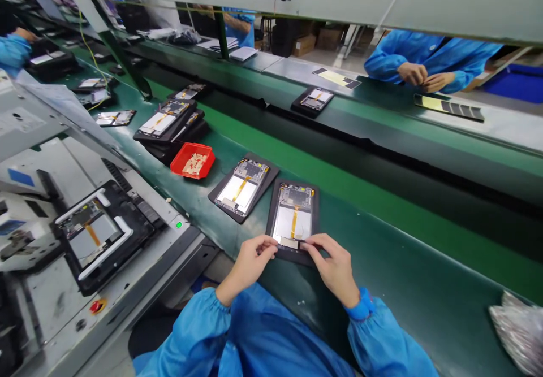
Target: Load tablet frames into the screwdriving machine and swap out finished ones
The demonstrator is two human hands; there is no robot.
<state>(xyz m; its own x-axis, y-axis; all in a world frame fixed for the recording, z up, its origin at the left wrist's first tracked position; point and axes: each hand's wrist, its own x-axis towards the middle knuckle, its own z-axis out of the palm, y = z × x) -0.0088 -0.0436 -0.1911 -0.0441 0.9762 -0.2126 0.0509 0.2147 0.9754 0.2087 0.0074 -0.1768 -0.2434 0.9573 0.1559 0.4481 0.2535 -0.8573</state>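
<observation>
The ribbon (294,223) is orange, the panel (281,225) white — the bin (207,167) red, sleeves (388,340) blue, bench (394,286) green.

Open-backed tablet (294,214), flat, insides up

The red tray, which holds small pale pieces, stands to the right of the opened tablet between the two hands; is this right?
Not quite: the side is wrong. The head view shows the red tray, which holds small pale pieces, to the left of the opened tablet between the left hand and right hand.
</observation>
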